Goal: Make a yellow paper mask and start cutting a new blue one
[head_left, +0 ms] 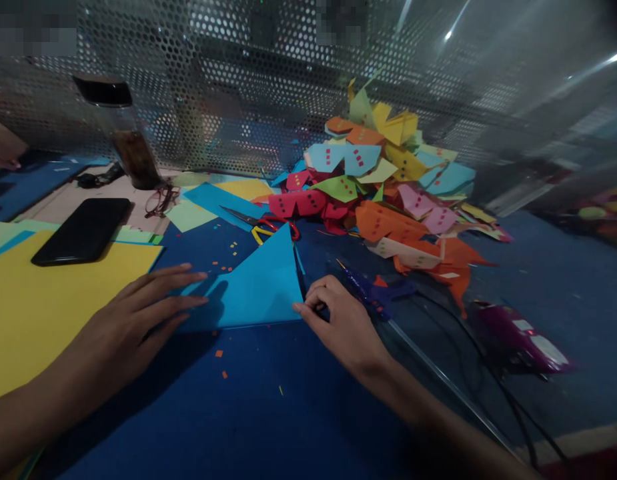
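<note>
A folded sheet of blue paper (261, 287) lies on the dark blue work surface (198, 407), its peak pointing away from me. My right hand (341, 320) pinches the paper's right corner between thumb and fingertips. Over the left end of the paper, my left hand (143, 313) has its fingers stretched out and apart, gripping nothing. Just behind the peak are scissors (261, 225) with red and yellow handles, partly covered by the paper. To the right of my right hand lies a blue glue gun (373, 290) with a clear glue stick (448, 383) extending from it.
A heap of colourful folded paper pieces (358, 190) rises at the back. On the left are yellow sheets (23, 313), a black phone (83, 230), eyeglasses (161, 200) and a dark-lidded bottle (128, 143). A purple packet (525, 340) and cables lie right. Perforated metal (228, 87) borders the back.
</note>
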{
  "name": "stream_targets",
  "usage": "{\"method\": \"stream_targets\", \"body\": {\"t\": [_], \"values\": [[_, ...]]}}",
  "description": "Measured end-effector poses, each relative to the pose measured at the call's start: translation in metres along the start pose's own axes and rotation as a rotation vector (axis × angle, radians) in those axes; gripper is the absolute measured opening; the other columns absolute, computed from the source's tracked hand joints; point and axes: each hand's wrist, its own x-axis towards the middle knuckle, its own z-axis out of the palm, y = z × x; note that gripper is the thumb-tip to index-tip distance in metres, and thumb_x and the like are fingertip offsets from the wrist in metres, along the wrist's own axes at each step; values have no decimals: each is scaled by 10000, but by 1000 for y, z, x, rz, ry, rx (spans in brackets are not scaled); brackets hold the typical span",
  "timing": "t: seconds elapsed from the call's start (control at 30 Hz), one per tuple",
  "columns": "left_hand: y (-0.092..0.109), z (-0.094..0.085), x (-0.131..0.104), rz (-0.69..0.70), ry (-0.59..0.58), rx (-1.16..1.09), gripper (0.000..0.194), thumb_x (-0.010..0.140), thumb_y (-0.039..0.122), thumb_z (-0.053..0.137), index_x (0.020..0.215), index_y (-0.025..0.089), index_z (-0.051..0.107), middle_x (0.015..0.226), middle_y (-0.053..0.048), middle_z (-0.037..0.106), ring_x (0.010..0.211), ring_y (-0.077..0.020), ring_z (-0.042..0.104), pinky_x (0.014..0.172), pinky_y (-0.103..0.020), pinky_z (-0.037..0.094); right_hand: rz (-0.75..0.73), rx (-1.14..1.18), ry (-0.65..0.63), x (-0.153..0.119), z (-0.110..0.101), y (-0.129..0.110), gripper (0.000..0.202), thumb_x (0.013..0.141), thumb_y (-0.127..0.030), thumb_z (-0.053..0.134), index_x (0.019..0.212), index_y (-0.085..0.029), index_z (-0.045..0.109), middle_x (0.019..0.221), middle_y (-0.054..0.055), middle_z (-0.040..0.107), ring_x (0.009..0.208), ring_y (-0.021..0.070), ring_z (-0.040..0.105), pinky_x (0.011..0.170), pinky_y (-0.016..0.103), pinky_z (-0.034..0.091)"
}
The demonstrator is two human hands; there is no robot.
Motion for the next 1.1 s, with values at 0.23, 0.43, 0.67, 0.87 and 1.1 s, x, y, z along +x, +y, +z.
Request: {"method": "stream_targets", "body": {"t": [0.23,0.43,0.67,0.87,1.1], "values": [[-3,2,-7,212,-63,28,417,932,126,449,1258,320,622,1213,-1,727,1082,-192,696,938,-354,579,5,9,-3,1,0,-1,269,898,-270,640,668,-203,518,893,19,595,807,160,600,717,301,450],[10,-2,1,288,-57,101,313,989,317,484,1247,317,662,1195,-29,723,986,-223,706,814,-392,608,11,15,2,0,0,-1,260,895,-261,640,672,-205,517,896,24,596,819,171,601,721,311,459],[8,5,-2,263,-166,122,379,978,412,515,1345,358,589,1335,-28,656,1136,-259,645,878,-430,577,4,-7,-3,1,0,0,255,891,-254,649,677,-202,519,905,26,595,825,170,591,730,316,454],[7,6,-4,305,-188,113,459,957,406,558,1409,328,528,1389,-20,627,1227,-268,597,932,-435,552,8,8,-6,-1,1,2,235,884,-232,661,692,-202,530,905,12,582,801,151,584,724,303,452],[7,12,-6,329,-183,171,526,953,464,551,1458,343,463,1375,-36,632,1169,-282,622,866,-437,572,32,-18,-22,0,0,-1,243,880,-234,673,692,-202,522,885,9,571,801,156,576,708,302,441]]}}
